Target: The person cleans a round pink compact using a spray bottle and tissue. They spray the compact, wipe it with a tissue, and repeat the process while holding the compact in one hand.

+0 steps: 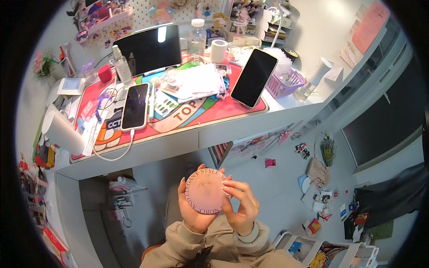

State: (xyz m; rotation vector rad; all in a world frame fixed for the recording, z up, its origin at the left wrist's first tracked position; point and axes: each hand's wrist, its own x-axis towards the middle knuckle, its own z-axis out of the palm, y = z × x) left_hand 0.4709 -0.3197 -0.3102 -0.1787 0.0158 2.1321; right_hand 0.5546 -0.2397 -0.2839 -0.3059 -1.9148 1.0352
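Observation:
A round pink compact case [205, 196] with lettering around its rim rests in the cupped palm of my left hand [194, 214]. The fingers of that hand wrap behind it, with tips showing at its top edge. My right hand [242, 206] touches the right edge of the case with thumb and fingertips. Its lid looks shut. Both hands are above my lap, in front of the white desk [167, 147]. On the desk, nearest to me, lies a white-framed phone [135, 107] with a charging cable [115, 158] plugged in. A larger dark-screened phone [254, 78] leans upright to the right.
A tablet [150, 50], a spray bottle [122, 68], a clear bottle [196, 42], a makeup brush [152, 100] and a purple basket [285, 83] stand or lie on the desk. Clothes [318, 172] and small items litter the floor. A white drawer cart [301, 249] stands at lower right.

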